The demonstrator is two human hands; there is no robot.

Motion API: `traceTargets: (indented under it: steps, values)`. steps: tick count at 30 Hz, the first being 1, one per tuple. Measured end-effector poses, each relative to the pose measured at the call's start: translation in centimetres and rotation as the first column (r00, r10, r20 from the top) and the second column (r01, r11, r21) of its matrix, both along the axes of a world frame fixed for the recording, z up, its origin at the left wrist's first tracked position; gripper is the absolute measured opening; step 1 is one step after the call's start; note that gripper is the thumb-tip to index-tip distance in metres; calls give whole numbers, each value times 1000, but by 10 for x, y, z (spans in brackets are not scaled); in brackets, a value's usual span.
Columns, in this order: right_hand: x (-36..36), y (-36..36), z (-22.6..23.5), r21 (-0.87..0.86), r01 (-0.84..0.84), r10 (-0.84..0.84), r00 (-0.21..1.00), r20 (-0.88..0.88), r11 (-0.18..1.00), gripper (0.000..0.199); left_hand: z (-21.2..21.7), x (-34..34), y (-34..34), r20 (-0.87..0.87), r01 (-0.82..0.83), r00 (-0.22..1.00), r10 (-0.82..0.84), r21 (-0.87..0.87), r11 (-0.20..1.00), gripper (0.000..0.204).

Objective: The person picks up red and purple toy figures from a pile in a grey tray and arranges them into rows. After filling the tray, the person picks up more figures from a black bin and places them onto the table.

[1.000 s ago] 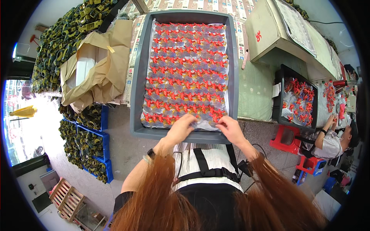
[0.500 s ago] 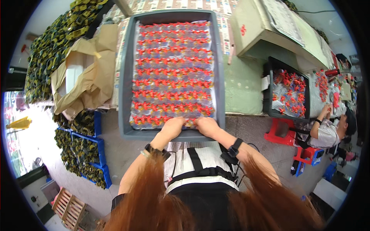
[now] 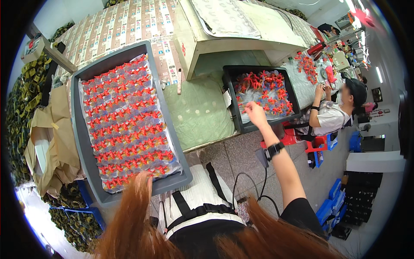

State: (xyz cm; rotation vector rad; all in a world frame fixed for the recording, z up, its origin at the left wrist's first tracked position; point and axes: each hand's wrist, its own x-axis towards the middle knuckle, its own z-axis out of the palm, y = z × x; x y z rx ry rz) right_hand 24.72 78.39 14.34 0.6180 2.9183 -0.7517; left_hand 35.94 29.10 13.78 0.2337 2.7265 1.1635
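Observation:
A large grey tray (image 3: pixel 81 142) at the left holds rows of small red star-shaped pieces with clear and yellowish parts, on a white sheet. At its near edge my left hand (image 3: pixel 148 176) touches the front row. Hair covers most of that hand, and its grip is hidden. My right hand (image 3: pixel 258 115) is stretched out over the near left side of a black bin (image 3: pixel 246 127) with a jumble of red and bluish pieces (image 3: pixel 276 93). Its fingertips are pinched together by a reddish bit that is too small to make out.
Between tray and bin lies green cloth (image 3: pixel 194 116) on the bench. A pale cabinet (image 3: pixel 233 47) stands behind it. Brown paper (image 3: pixel 58 146) flanks the tray. To the right a co-worker (image 3: pixel 332 114) sits near red stools (image 3: pixel 317 143). A black cable (image 3: pixel 263 185) hangs beside me.
My view has swung right. My right hand has left the tray's front row and reached over to the black bin. My left hand has stayed at the tray's near edge.

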Motion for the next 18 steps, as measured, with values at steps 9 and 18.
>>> traceTargets:
  steps: [9,18]
  values:
    - [-39,55,-82,190,13,-66,960,272,982,51,-8,7,18,51,-167,983,177,-164,972,9]
    - [-6,31,35,-757,204,-254,966,52,621,40,-9,2,21,-41,-258,966,255,-174,950,9]
